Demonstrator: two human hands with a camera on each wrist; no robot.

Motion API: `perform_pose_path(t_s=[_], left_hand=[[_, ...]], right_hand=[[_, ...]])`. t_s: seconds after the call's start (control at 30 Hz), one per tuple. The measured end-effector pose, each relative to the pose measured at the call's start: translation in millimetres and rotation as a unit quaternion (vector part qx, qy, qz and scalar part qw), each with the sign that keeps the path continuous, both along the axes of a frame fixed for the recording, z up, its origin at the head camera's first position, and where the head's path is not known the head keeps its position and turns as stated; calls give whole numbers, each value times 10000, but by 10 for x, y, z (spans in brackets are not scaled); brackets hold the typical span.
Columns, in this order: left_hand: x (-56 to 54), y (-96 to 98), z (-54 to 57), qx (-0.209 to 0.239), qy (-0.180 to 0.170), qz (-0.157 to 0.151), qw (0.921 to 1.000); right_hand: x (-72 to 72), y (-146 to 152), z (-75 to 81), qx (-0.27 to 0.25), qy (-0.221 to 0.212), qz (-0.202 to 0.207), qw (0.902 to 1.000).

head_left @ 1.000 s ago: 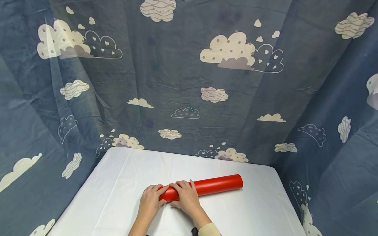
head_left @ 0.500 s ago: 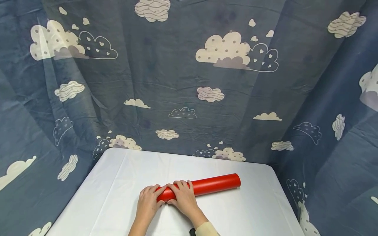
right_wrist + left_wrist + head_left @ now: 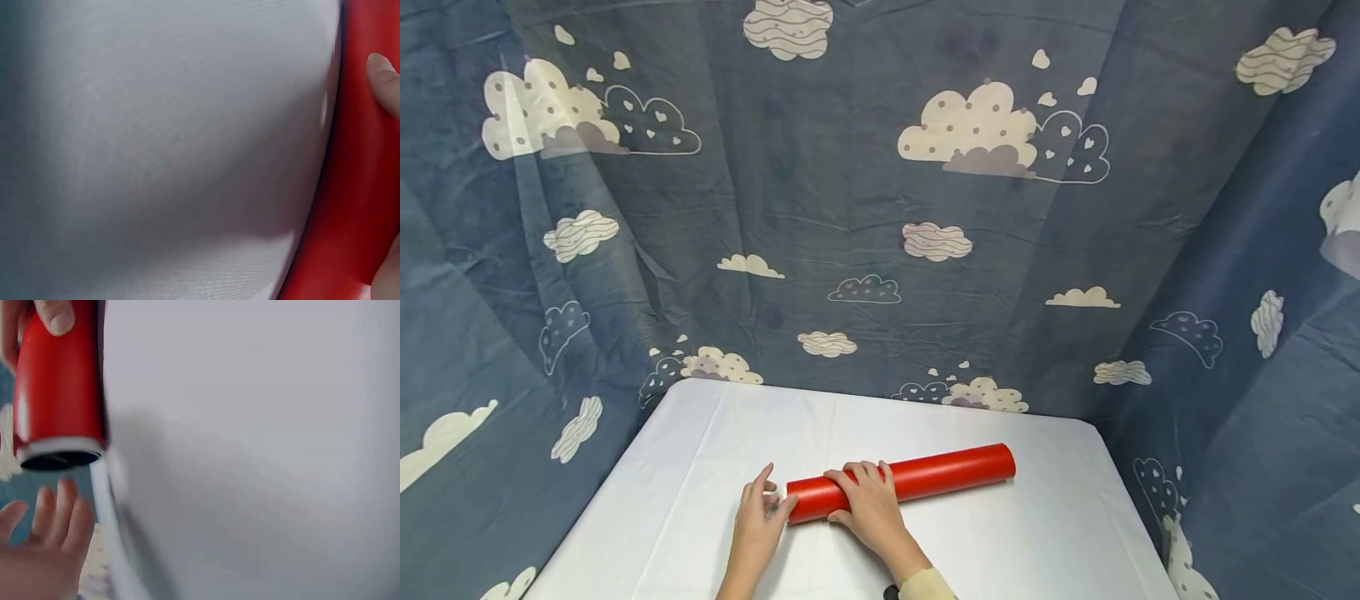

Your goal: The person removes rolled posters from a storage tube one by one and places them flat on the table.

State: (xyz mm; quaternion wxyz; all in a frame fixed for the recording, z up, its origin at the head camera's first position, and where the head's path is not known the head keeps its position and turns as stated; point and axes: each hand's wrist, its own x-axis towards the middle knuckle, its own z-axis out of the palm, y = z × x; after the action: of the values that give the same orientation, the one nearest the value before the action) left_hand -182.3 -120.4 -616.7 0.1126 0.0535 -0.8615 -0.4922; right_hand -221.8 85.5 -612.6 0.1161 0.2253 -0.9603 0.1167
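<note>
A long red tube (image 3: pixel 951 471) lies slantwise on the white-covered table, its right end farther back. My right hand (image 3: pixel 874 512) grips it left of its middle, fingers over the top and thumb on the near side. The right wrist view shows that thumb (image 3: pixel 386 81) against the red surface. My left hand (image 3: pixel 756 521) is just beyond the tube's left end, with nothing in its loosely bent fingers. In the left wrist view, this end of the tube (image 3: pixel 62 387) has a white rim and a dark hollow, and the left fingers (image 3: pixel 62 515) stand apart from it.
White cloth (image 3: pixel 700 467) covers the table. Blue-grey curtains (image 3: pixel 865 192) with a cloud print hang behind it and along both sides. A light yellow sleeve (image 3: pixel 927 586) shows on the right forearm.
My left hand has let go of the tube's left end and drawn back leftward, uncovering that end. My right hand keeps its grip, and the tube lies almost the same.
</note>
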Motion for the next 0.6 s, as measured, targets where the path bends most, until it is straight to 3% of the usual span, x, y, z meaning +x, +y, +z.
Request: perform_pose_path(t_s=[0.07,0.13,0.23,0.43,0.6], left_hand=[[2,-73,-62,853,-472,-117,9952],[-1,-130,-129,1526,-740,-262,9852],[8,-160,-191,2067,-844,-469,9736],[54,-158,-188,2223,-1024,-756,9666],[75,-154,-208,2100,-1230,-602,9681]], right_hand=[[-4,-1,3,-29,-18,5,10000],[-7,4,6,-54,-56,-1,10000],[-11,15,6,-67,-74,-3,10000],[-15,15,-15,-59,39,9,10000],[-5,3,-26,-53,81,54,9999]])
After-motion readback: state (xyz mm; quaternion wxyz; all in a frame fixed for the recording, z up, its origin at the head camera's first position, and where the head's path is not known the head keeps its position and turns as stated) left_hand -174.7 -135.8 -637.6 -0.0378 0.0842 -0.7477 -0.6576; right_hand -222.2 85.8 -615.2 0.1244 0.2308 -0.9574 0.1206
